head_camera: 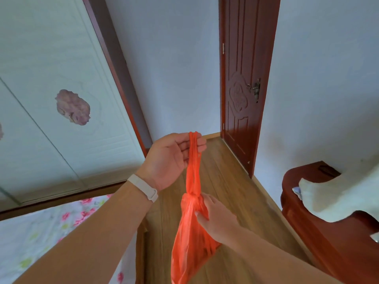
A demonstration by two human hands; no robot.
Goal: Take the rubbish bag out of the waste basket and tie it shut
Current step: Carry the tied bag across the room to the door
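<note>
An orange-red plastic rubbish bag [189, 249] hangs in the air in front of me, above the wooden floor. Its two handles run up from a knot at the bag's neck. My left hand [170, 158], palm turned up, holds the handle loops over its fingertips, a white band on the wrist. My right hand [215, 218] grips the bag's body just below the knot. No waste basket is in view.
A bed with a floral sheet [51, 232] lies at lower left. White wardrobe doors [51, 99] stand behind it. A dark red door [242, 83] is shut ahead. A red wooden cabinet [328, 242] with a white cloth stands at right. Wooden floor [231, 191] runs between.
</note>
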